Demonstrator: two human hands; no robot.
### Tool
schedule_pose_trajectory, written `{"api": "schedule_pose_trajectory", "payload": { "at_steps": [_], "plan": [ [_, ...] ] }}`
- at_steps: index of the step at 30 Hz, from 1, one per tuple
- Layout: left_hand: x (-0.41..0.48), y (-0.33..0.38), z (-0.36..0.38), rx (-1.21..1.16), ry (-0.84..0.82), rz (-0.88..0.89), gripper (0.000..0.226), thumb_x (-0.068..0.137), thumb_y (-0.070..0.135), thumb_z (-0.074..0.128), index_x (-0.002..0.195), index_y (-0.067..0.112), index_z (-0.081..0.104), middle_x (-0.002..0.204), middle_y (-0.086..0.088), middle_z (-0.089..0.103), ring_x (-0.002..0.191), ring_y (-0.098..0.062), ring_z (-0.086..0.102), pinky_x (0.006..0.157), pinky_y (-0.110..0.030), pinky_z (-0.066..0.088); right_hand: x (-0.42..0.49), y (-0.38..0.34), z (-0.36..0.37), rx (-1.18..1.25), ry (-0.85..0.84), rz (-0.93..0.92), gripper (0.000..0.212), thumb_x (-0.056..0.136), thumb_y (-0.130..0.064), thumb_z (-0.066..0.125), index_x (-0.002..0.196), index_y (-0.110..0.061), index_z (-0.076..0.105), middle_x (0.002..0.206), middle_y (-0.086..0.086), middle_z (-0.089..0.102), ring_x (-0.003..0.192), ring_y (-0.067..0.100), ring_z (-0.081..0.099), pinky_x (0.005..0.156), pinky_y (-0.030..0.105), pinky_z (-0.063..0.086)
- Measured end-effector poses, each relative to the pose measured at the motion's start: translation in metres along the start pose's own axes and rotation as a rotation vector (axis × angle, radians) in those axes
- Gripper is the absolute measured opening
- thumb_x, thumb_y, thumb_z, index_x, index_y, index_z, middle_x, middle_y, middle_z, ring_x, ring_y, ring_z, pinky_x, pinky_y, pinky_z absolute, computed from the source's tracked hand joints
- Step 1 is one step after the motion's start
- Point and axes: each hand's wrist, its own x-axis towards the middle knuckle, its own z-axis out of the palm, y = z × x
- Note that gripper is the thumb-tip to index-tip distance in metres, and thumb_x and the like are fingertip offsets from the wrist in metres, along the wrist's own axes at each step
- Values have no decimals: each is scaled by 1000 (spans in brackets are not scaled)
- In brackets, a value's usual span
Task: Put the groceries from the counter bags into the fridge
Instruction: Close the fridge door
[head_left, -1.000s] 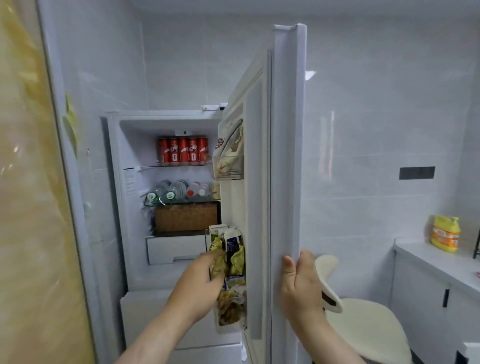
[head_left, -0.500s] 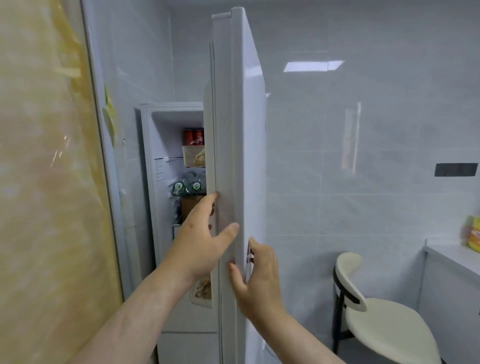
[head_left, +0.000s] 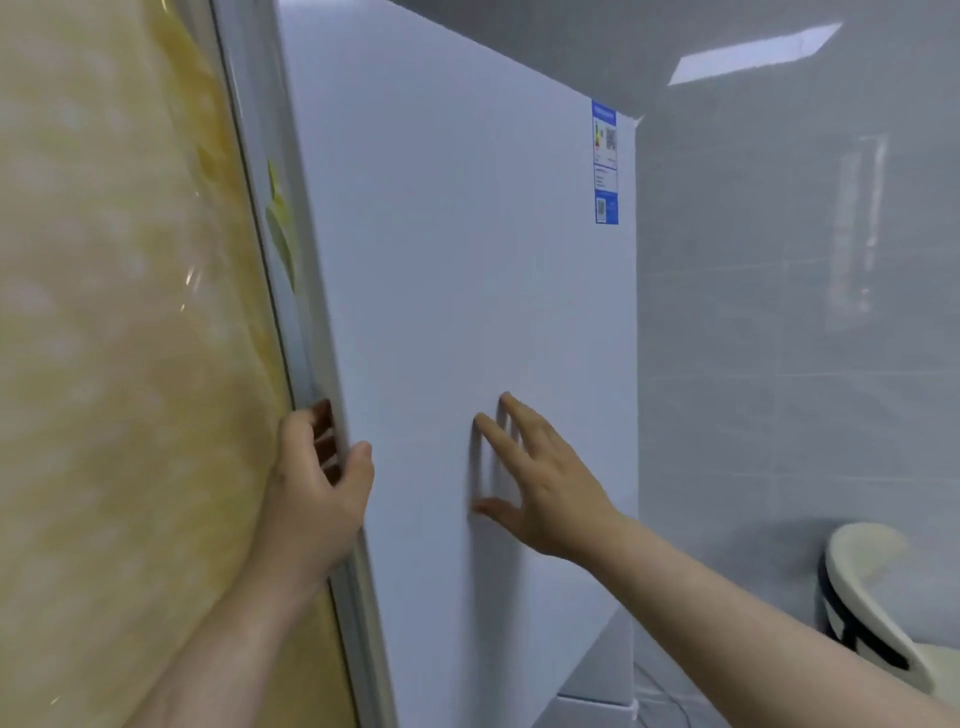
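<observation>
The white fridge door (head_left: 457, 270) fills the middle of the view, swung almost fully against the fridge body. It hides the inside of the fridge and the groceries. My left hand (head_left: 317, 488) grips the door's left edge, fingers curled behind it and thumb on the front. My right hand (head_left: 535, 488) presses flat on the door's front face with straight, spread fingers. A blue energy label (head_left: 605, 162) sits at the door's upper right corner.
A yellow marbled wall panel (head_left: 114, 364) stands close on the left. Grey tiled wall (head_left: 789, 332) lies to the right. A cream chair (head_left: 872, 597) with a dark band stands at the lower right.
The door has swung from wide open to nearly closed, hiding the shelves. My left hand left the door shelf for the door's edge; my right hand moved from the edge to the front face.
</observation>
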Motion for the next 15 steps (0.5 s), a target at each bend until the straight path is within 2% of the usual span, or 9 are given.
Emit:
{"api": "schedule_pose_trajectory", "payload": {
  "at_steps": [1,3,5,6,8,10,11,13,15],
  "plan": [
    [6,-5,2,-6,20,-12,33,95,17,55,123,24,39,111,13,58,100,-2,60,67,-10,48,6,4,9,-18,-3,-24,92,78,-53,73,151,-23,25,158,19,26,141,36,34,113,42,32],
    [18,-18,5,-15,78,-37,27,99,12,46,122,24,39,109,12,59,94,2,60,70,-13,47,16,8,27,-54,5,-53,97,74,-54,76,152,-22,27,158,20,26,143,38,30,114,46,30],
    [30,-34,5,-3,131,-66,25,101,13,42,124,21,42,110,10,60,97,-4,60,81,-24,47,23,10,44,-64,21,-46,101,71,-53,80,151,-21,27,158,22,26,144,41,28,114,50,30],
    [34,-40,4,39,150,-65,25,101,14,41,126,18,44,110,9,61,99,-8,59,84,-23,45,26,10,51,-63,27,-47,100,71,-52,80,151,-20,28,157,23,26,143,42,28,113,53,31],
    [42,-50,1,179,165,-45,24,101,13,40,124,13,50,105,9,60,97,-12,57,76,-6,40,31,14,62,-85,19,-77,98,73,-49,80,151,-19,28,158,22,25,143,43,29,111,55,35],
    [51,-58,-2,294,170,-22,23,101,11,40,120,10,53,102,10,61,97,-13,57,69,-2,37,37,23,70,-122,9,-128,97,73,-48,80,151,-19,30,158,21,27,143,42,31,110,55,36],
    [58,-65,-3,324,166,-25,26,100,11,41,124,9,52,107,7,62,102,-15,57,74,-5,39,40,29,73,-145,10,-151,96,73,-49,80,150,-18,31,158,19,28,143,40,32,111,54,36],
    [69,-80,-3,365,157,-50,40,100,11,42,140,9,41,133,-1,55,123,-19,51,98,-22,41,47,41,80,-196,25,-183,97,73,-51,79,150,-18,31,158,16,29,144,36,32,114,51,33],
    [73,-94,-1,428,160,-15,58,99,9,44,152,11,21,155,-6,32,142,-19,31,116,-30,24,53,55,88,-229,48,-180,98,73,-51,79,151,-17,31,158,15,29,144,34,31,116,51,28]
  ]
}}
